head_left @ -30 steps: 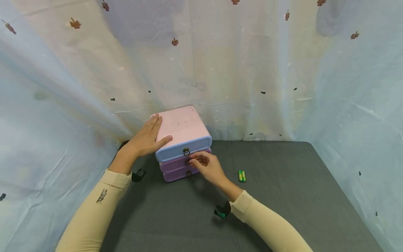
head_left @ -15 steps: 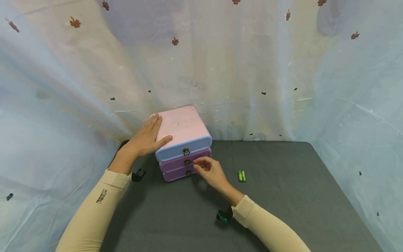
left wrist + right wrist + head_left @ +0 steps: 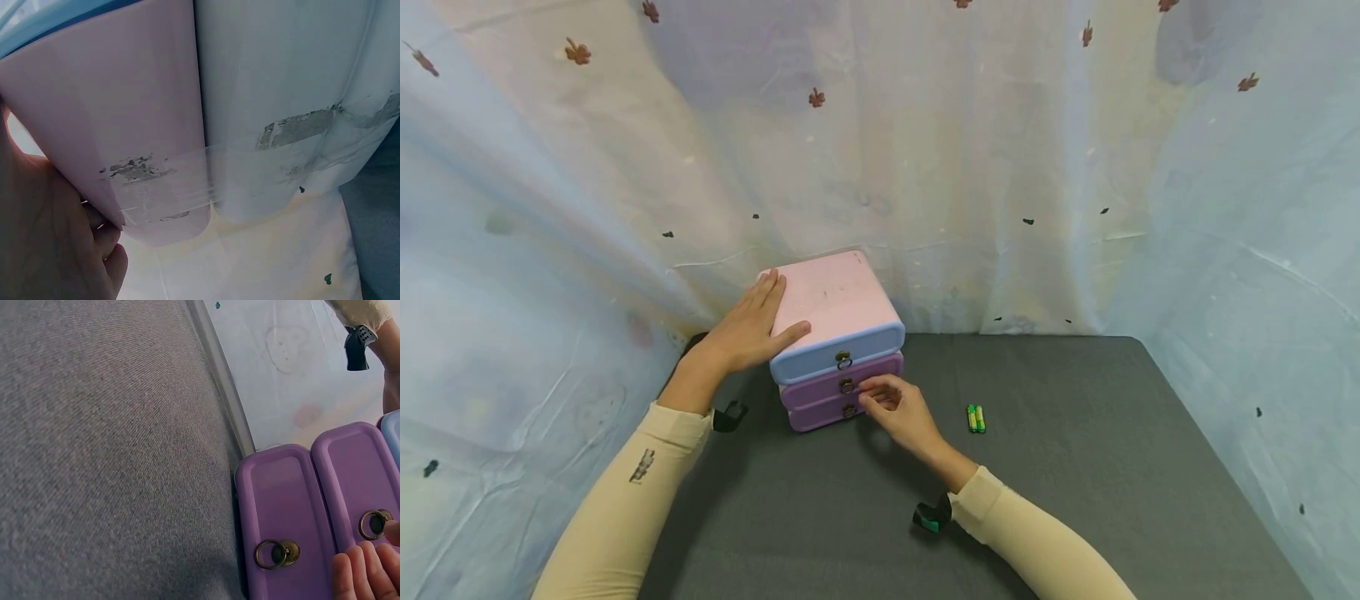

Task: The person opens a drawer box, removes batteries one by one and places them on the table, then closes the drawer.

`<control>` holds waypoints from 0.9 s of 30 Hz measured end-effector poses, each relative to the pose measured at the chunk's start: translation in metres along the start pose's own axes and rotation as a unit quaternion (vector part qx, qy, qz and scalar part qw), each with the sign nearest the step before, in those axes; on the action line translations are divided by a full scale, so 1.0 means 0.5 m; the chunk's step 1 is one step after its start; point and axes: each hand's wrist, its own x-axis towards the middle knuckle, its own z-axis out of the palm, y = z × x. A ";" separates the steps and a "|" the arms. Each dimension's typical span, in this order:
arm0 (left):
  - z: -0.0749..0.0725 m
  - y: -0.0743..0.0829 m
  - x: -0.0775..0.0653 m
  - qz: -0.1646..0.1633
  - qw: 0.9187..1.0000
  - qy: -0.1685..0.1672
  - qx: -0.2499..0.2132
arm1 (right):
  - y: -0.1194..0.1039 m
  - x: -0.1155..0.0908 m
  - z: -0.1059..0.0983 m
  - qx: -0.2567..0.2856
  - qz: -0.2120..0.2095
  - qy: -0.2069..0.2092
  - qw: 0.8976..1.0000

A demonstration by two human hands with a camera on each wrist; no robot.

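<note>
A small drawer unit with a pink top [image 3: 835, 292] stands toward the back left of the table. Its front has a light blue top drawer [image 3: 805, 361] and two purple drawers, each with a brass ring pull. My left hand [image 3: 747, 332] lies flat on the unit's left top edge, thumb spread across the pink surface. The fingers and thumb of my right hand [image 3: 906, 412] are loosely bent beside the middle drawer [image 3: 808, 392]. In the right wrist view, the thumb tip is right at that drawer's ring pull [image 3: 362, 530], and the ring hangs outside the fingers.
Two green and yellow batteries [image 3: 976, 419] lie side by side on the dark grey table [image 3: 1060, 467], right of my right hand. A pale patterned curtain [image 3: 970, 167] hangs along the back and sides. The bottom drawer's ring pull [image 3: 257, 556] sits below the middle one.
My right hand has drawn slightly right and down from the middle drawer's ring pull, uncovering it, then edged a little closer again. The left hand stays put. All drawers remain closed.
</note>
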 end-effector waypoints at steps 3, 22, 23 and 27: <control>0.001 -0.001 0.000 -0.001 1.000 0.001 -0.001 | 0.001 0.001 0.004 0.004 0.004 -0.003 1.000; 0.005 -0.004 0.001 0.000 1.000 0.000 -0.001 | 0.002 0.008 0.023 0.040 0.032 -0.010 0.999; 0.005 -0.004 0.001 0.000 1.000 0.001 -0.001 | 0.001 0.008 0.024 0.039 0.035 -0.009 0.999; 0.005 -0.005 0.002 0.002 1.000 0.001 0.001 | 0.002 0.010 0.026 0.053 0.039 -0.010 0.998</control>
